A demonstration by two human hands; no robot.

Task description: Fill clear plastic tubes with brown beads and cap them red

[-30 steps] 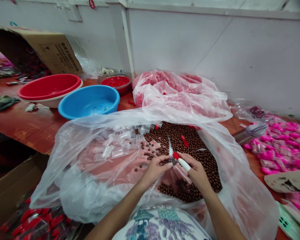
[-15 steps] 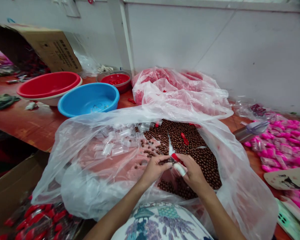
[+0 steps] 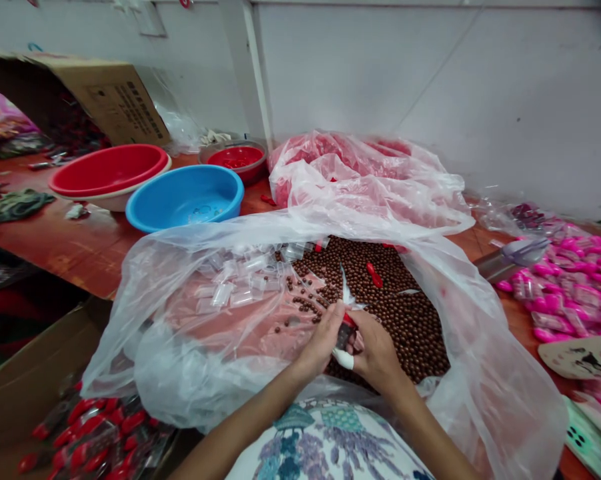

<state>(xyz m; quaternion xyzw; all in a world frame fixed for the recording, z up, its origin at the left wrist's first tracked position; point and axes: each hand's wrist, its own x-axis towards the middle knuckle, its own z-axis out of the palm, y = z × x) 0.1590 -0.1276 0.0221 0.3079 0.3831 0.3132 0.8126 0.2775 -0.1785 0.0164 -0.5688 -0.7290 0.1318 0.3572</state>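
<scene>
My left hand (image 3: 326,335) and my right hand (image 3: 375,343) meet over a heap of brown beads (image 3: 410,313) in an open clear plastic bag (image 3: 180,380). Between them they grip a small clear container (image 3: 347,333) with dark contents and a red cap at its upper end. White wrapping covers my right thumb (image 3: 343,359). Clear empty containers (image 3: 223,293) lie in the bag left of the beads. A red cap piece (image 3: 374,275) rests on the beads, beside a torn white strip (image 3: 347,287).
Blue basin (image 3: 185,199) and red basin (image 3: 109,170) stand back left. A pink-filled bag (image 3: 365,177) lies behind. Pink items (image 3: 570,280) and a phone (image 3: 590,437) are at right. A cardboard box (image 3: 35,353) at lower left holds red-capped containers (image 3: 97,433).
My hands have closed together around the container, which now stands more upright, with the red cap pressed between them. The whole view has shifted slightly, with the surroundings a little further right.
</scene>
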